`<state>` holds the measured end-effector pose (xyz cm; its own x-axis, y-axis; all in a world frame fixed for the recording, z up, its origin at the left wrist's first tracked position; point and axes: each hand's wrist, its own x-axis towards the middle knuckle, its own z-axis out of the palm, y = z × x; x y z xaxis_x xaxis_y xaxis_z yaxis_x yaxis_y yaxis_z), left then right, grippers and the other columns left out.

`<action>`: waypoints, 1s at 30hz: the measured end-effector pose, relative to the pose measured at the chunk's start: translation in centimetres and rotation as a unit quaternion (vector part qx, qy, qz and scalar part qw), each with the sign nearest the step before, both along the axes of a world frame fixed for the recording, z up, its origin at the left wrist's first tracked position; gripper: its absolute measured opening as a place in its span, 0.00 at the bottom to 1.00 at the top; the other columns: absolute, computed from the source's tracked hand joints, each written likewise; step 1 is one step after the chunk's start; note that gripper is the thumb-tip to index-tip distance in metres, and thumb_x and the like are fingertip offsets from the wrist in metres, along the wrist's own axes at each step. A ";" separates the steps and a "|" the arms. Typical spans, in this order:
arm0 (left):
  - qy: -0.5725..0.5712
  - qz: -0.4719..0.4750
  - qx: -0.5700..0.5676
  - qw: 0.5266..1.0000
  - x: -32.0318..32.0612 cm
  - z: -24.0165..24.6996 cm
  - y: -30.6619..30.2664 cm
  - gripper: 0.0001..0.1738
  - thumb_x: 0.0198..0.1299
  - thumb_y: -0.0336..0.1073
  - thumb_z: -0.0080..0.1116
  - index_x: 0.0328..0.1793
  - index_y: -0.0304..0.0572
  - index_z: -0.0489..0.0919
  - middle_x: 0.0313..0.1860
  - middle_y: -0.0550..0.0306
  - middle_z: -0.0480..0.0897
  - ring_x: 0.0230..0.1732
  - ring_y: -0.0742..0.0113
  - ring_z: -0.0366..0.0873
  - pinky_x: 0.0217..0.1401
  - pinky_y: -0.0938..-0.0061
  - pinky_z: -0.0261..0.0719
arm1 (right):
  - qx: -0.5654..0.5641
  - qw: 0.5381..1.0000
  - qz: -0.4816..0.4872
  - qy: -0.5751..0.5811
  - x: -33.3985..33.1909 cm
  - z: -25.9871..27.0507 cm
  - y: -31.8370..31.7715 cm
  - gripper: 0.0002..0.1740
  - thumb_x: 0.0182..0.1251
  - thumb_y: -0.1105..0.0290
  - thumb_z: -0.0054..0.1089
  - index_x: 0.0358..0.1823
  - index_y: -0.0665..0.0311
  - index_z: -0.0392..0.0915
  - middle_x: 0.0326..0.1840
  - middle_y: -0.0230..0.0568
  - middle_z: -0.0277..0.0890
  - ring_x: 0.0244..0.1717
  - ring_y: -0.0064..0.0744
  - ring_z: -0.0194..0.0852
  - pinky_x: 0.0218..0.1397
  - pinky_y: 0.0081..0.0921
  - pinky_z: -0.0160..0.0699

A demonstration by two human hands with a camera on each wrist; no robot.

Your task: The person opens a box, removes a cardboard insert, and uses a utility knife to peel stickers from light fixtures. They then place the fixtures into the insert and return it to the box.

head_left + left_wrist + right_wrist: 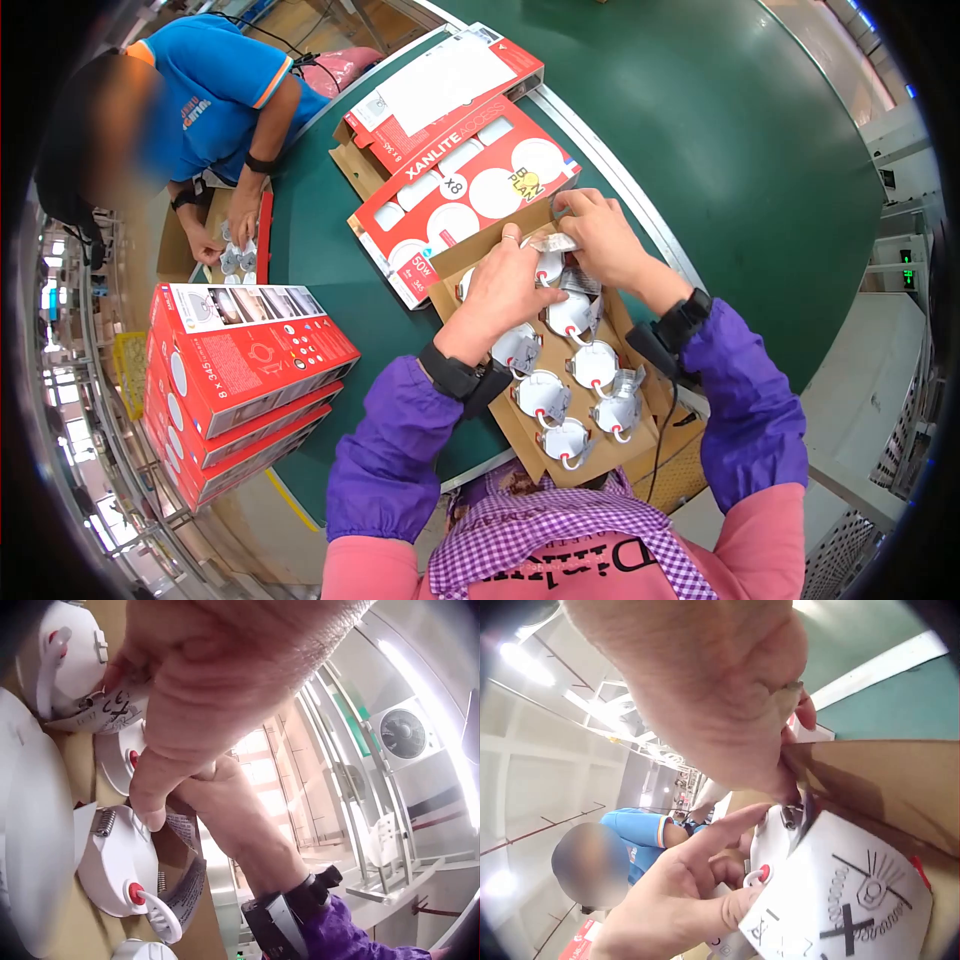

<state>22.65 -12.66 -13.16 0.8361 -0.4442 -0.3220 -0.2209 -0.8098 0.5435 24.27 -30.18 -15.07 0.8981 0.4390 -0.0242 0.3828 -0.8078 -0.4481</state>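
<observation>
Both hands work at the far end of an open cardboard box (pixel 643 455) holding several white downlights (pixel 595 363). The left hand (pixel 497 287) holds one downlight (pixel 769 841) from the side, its index finger and thumb around the white housing. On the opposite side, the right hand (pixel 606 243) pinches that downlight's metal spring clip (pixel 790 816) at the box wall. A white printed paper label (pixel 847 889) stands in front of it in the right wrist view. Another downlight (pixel 120 862), with a red cable entry and white cable loop, sits below the left thumb.
A red printed carton (pixel 465 205) lies beyond the box, with another open red carton (pixel 440 90) behind it. Red cartons (pixel 250 375) are stacked at left. Another person (pixel 225 75) works over a box at upper left. The green table (pixel 740 130) extends right.
</observation>
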 end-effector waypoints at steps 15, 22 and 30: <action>-0.086 0.042 -0.086 0.992 -1.1 -2.3 0.7 0.47 0.39 0.45 0.75 0.63 0.28 0.66 0.53 0.43 0.70 0.56 0.46 0.71 0.56 0.61 0.72 | 0.131 0.976 -0.166 0.053 -1.8 0.1 1.8 0.06 0.57 0.74 0.55 0.32 0.70 0.74 0.38 0.57 0.74 0.40 0.60 0.73 0.44 0.44 0.73; -0.090 0.063 -0.124 0.986 -1.3 -2.6 0.8 0.45 0.39 0.43 0.75 0.61 0.26 0.67 0.54 0.41 0.69 0.56 0.45 0.70 0.59 0.62 0.71 | 0.108 0.964 -0.188 0.157 -0.9 -0.9 0.6 0.06 0.57 0.72 0.57 0.32 0.68 0.77 0.29 0.52 0.78 0.35 0.53 0.77 0.39 0.42 0.74; -0.105 0.056 -0.132 0.984 -1.6 -3.1 0.9 0.46 0.40 0.42 0.74 0.63 0.25 0.66 0.53 0.41 0.68 0.57 0.47 0.68 0.60 0.63 0.69 | 0.235 0.923 -0.242 0.187 -0.8 -0.8 1.4 0.10 0.61 0.67 0.60 0.34 0.69 0.77 0.23 0.50 0.75 0.26 0.45 0.76 0.33 0.36 0.72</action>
